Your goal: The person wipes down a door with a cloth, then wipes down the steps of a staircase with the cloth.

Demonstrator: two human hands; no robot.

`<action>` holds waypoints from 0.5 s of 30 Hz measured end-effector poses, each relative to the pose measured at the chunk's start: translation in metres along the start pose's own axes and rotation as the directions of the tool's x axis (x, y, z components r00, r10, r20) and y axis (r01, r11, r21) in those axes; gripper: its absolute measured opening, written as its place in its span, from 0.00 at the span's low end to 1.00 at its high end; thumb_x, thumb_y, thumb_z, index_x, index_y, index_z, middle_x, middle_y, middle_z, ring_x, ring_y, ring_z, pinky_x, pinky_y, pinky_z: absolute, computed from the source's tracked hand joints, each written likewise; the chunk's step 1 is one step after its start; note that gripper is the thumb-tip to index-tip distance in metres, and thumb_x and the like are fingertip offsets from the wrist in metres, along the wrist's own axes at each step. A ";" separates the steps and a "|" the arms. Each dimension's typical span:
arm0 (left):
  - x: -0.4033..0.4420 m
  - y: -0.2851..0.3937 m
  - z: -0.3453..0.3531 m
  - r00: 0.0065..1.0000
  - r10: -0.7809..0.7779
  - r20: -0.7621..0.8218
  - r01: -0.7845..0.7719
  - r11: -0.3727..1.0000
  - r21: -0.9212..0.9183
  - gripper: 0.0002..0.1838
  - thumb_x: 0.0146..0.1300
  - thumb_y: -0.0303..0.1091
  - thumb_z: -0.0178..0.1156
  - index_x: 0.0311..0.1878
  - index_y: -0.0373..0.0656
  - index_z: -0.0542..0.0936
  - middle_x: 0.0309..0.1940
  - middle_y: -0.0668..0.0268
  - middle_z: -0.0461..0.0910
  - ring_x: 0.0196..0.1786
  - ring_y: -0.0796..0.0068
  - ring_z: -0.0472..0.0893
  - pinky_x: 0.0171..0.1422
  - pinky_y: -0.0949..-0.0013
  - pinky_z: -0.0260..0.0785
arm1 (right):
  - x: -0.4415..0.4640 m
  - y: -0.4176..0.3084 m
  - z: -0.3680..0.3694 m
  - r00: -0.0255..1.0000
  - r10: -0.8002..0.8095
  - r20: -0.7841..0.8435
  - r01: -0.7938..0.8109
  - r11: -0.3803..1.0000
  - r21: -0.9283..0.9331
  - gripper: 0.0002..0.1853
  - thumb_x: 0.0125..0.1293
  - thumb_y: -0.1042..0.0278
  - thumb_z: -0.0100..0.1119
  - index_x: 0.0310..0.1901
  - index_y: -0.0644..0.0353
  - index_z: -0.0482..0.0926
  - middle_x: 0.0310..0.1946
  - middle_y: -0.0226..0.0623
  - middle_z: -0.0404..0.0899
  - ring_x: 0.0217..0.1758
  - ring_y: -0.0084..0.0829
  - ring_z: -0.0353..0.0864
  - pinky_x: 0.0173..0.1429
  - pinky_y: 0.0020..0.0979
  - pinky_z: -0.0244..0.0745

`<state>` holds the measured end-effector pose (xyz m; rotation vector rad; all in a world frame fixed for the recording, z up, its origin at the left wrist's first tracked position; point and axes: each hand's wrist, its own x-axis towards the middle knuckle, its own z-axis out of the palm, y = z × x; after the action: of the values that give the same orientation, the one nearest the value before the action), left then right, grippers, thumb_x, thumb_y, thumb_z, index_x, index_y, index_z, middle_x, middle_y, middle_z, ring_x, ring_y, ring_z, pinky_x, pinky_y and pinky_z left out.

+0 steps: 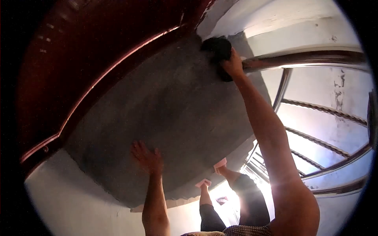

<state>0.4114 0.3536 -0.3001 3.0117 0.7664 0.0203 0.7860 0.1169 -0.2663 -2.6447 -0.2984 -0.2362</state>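
At the far end of the grey floor, my right hand [234,65] is closed on a dark black item [217,49], perhaps a cloth or a shoe; its kind is too dark to make out. Part of the item shows below the hand as well. My right arm is stretched far forward, beside the end of the handrail. My left hand [147,158] has its fingers spread and holds nothing. It is over the grey floor [173,106], and I cannot tell whether the palm touches it.
A dark red door [90,43] borders the floor on the left. To the right stands a railing with a dark handrail [307,59] and twisted bars [323,110]. My feet in pink slippers [221,163] are near the floor's edge. Pale walls [303,33] surround it.
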 end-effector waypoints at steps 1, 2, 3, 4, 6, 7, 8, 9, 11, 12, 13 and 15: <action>0.001 0.002 -0.004 0.999 -0.009 0.048 0.008 1.000 0.008 0.33 0.61 0.54 0.39 0.62 0.39 0.59 0.65 0.50 0.52 0.67 0.48 0.49 0.68 0.48 0.38 | 0.002 -0.005 0.008 0.991 0.091 0.096 -0.087 0.995 -0.051 0.30 0.50 0.74 0.56 0.58 0.58 0.61 0.58 0.50 0.62 0.60 0.49 0.61 0.64 0.43 0.56; 0.002 0.003 -0.008 0.995 -0.017 0.096 0.016 1.000 0.012 0.32 0.61 0.54 0.38 0.61 0.38 0.60 0.65 0.51 0.52 0.67 0.48 0.49 0.68 0.48 0.38 | -0.001 -0.012 0.015 0.965 0.184 0.185 -0.165 0.980 -0.114 0.28 0.52 0.72 0.55 0.58 0.58 0.62 0.59 0.49 0.61 0.59 0.48 0.62 0.63 0.43 0.56; 0.002 0.004 -0.011 0.994 -0.025 0.107 0.023 1.000 0.019 0.32 0.61 0.54 0.38 0.61 0.38 0.60 0.65 0.51 0.52 0.67 0.48 0.49 0.68 0.48 0.38 | -0.018 -0.015 0.031 0.992 0.017 0.128 0.000 0.991 -0.132 0.24 0.55 0.70 0.53 0.56 0.58 0.65 0.58 0.47 0.62 0.58 0.47 0.64 0.62 0.42 0.59; 0.000 0.006 -0.015 0.996 -0.018 0.086 0.022 0.999 -0.044 0.32 0.62 0.54 0.36 0.61 0.38 0.60 0.65 0.51 0.52 0.68 0.49 0.49 0.68 0.48 0.38 | -0.038 -0.021 0.048 0.986 -0.152 0.070 0.162 0.974 -0.159 0.20 0.58 0.68 0.51 0.54 0.58 0.67 0.57 0.46 0.63 0.56 0.47 0.65 0.60 0.42 0.61; -0.003 0.006 -0.017 0.998 -0.018 0.063 0.024 0.996 -0.090 0.32 0.63 0.53 0.35 0.60 0.37 0.60 0.65 0.51 0.52 0.68 0.49 0.49 0.68 0.48 0.39 | -0.103 -0.074 0.051 0.912 0.013 0.409 0.036 0.993 -0.112 0.16 0.61 0.67 0.49 0.51 0.57 0.70 0.52 0.43 0.66 0.52 0.45 0.68 0.55 0.42 0.66; -0.003 0.004 -0.016 1.000 0.010 0.029 -0.007 0.994 -0.105 0.30 0.64 0.51 0.35 0.61 0.37 0.59 0.65 0.51 0.52 0.68 0.49 0.50 0.68 0.48 0.39 | -0.146 -0.083 0.068 0.902 -0.235 0.363 0.287 0.953 -0.096 0.13 0.62 0.65 0.49 0.47 0.56 0.73 0.48 0.42 0.67 0.50 0.43 0.69 0.51 0.42 0.69; -0.001 0.004 -0.015 0.999 0.039 -0.010 -0.040 0.992 -0.122 0.29 0.65 0.49 0.34 0.61 0.36 0.59 0.65 0.51 0.52 0.67 0.49 0.50 0.68 0.48 0.40 | -0.173 -0.108 0.047 0.823 -0.192 0.535 0.121 0.979 0.165 0.12 0.60 0.65 0.50 0.45 0.55 0.75 0.50 0.39 0.68 0.51 0.41 0.68 0.51 0.40 0.70; -0.001 0.005 -0.014 0.999 0.039 -0.013 -0.040 0.992 -0.117 0.29 0.65 0.49 0.34 0.61 0.36 0.59 0.65 0.51 0.52 0.67 0.49 0.50 0.68 0.48 0.40 | -0.200 -0.119 0.039 0.799 -0.369 0.475 0.314 0.930 0.194 0.12 0.59 0.66 0.51 0.45 0.54 0.76 0.50 0.37 0.69 0.51 0.40 0.68 0.51 0.39 0.70; -0.004 0.008 -0.017 0.996 0.019 -0.086 -0.038 0.973 -0.228 0.26 0.67 0.45 0.36 0.62 0.36 0.59 0.65 0.52 0.54 0.67 0.49 0.52 0.67 0.49 0.43 | -0.246 -0.132 0.019 0.708 -0.520 0.478 0.425 0.854 0.299 0.15 0.49 0.68 0.54 0.42 0.53 0.77 0.48 0.33 0.71 0.54 0.39 0.67 0.54 0.37 0.68; -0.006 0.008 -0.017 0.996 0.022 -0.084 -0.041 0.974 -0.225 0.26 0.67 0.45 0.36 0.62 0.36 0.59 0.65 0.52 0.54 0.67 0.49 0.52 0.67 0.49 0.43 | -0.262 -0.135 0.008 0.673 -0.508 0.537 0.345 0.858 0.380 0.18 0.41 0.70 0.56 0.39 0.52 0.78 0.47 0.32 0.73 0.56 0.39 0.66 0.56 0.36 0.66; -0.006 0.004 -0.015 0.989 0.061 -0.138 -0.092 0.968 -0.233 0.26 0.67 0.43 0.37 0.62 0.36 0.59 0.64 0.52 0.54 0.66 0.49 0.53 0.67 0.49 0.44 | -0.273 -0.132 -0.004 0.673 -0.510 0.536 0.344 0.857 0.384 0.18 0.41 0.70 0.56 0.39 0.52 0.78 0.47 0.32 0.73 0.56 0.39 0.66 0.56 0.36 0.66; -0.006 -0.009 -0.006 0.978 0.093 -0.188 -0.136 0.964 -0.228 0.25 0.67 0.41 0.39 0.62 0.36 0.59 0.64 0.52 0.55 0.66 0.49 0.54 0.66 0.50 0.46 | -0.288 -0.125 -0.027 0.583 -0.462 0.668 0.228 0.882 0.411 0.21 0.50 0.76 0.56 0.49 0.52 0.74 0.53 0.34 0.69 0.57 0.40 0.65 0.55 0.36 0.69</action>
<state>0.4019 0.3586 -0.2945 2.8427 0.5513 0.3601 0.4748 0.1645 -0.2510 -2.2171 -1.0535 0.7802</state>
